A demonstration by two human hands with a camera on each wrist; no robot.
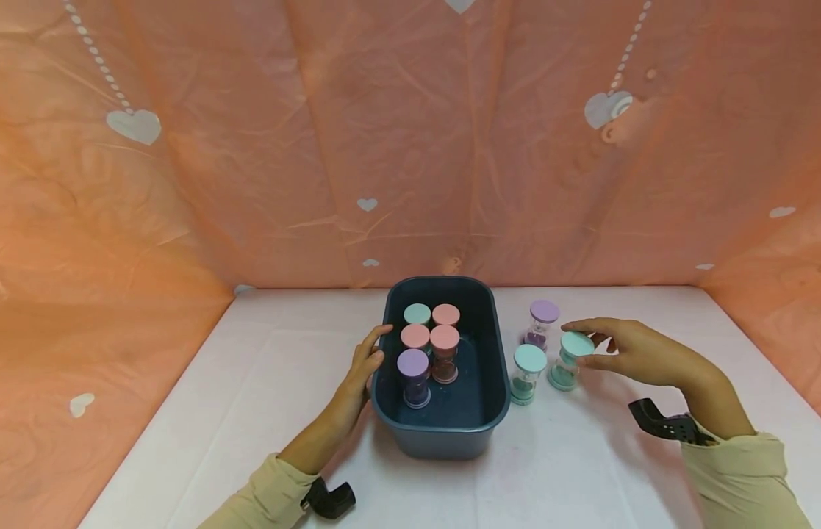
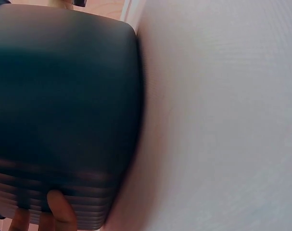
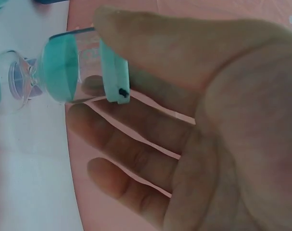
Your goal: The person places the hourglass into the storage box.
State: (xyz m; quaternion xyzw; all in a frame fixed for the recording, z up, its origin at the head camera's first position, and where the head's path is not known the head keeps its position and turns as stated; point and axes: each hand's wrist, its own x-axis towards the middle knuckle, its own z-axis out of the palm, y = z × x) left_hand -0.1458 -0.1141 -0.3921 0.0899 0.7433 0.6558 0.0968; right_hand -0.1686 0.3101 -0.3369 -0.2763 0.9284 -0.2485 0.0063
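Observation:
My right hand (image 1: 638, 356) pinches a teal-capped sand timer (image 1: 577, 344) by its top cap, between thumb and forefinger. In the right wrist view, teal sand shows inside its glass, and the other fingers extend past it. Close by stand another teal sand timer (image 1: 530, 360) and a purple sand timer (image 1: 545, 311). My left hand (image 1: 357, 375) rests against the left side of a dark blue bin (image 1: 450, 439), its fingertips (image 2: 61, 209) touching the ribbed outer wall. Inside the bin stand a purple sand timer (image 1: 413, 364), pink ones (image 1: 445, 339) and a teal one (image 1: 417, 314).
The bin stands on a white-covered table (image 1: 264, 382). An orange sheet (image 1: 410, 147) with heart prints rises behind the table and along its sides. Black wrist devices (image 1: 668, 424) are strapped to both forearms.

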